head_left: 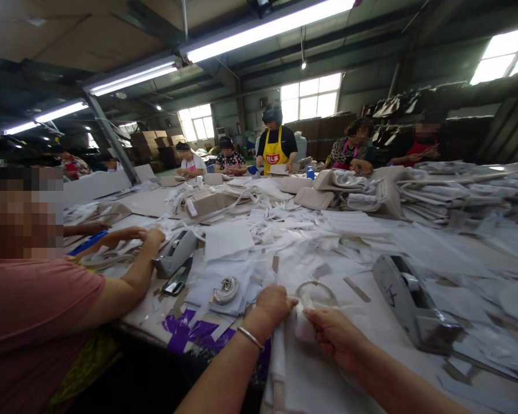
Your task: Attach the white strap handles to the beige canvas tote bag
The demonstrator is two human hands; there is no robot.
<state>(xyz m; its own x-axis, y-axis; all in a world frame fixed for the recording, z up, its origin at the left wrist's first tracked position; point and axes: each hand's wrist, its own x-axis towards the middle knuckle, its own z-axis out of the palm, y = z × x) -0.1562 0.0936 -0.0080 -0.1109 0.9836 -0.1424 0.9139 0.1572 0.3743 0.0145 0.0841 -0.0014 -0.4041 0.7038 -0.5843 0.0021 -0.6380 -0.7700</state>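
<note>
My left hand (277,305), with a bracelet at its wrist, is closed, its thumb and fingers pinching white wrapping sheet at the left of a beige strap loop. My right hand (334,332) is closed too, its fingertips gripping the white wrapping sheet (304,330) from the right. The beige strap loop (316,283) curves up just beyond both hands, its lower part covered by the white material. Beneath lies a larger beige and white piece (306,379) on the table. Exactly where the wrap ends is hard to make out.
A grey tape dispenser (414,302) stands at the right, another tape dispenser (176,253) at the left by a phone (178,278). A coiled strap (225,290) rests on white sheets. Purple tape (185,330) marks the edge. A co-worker's arm (132,273) reaches in from the left.
</note>
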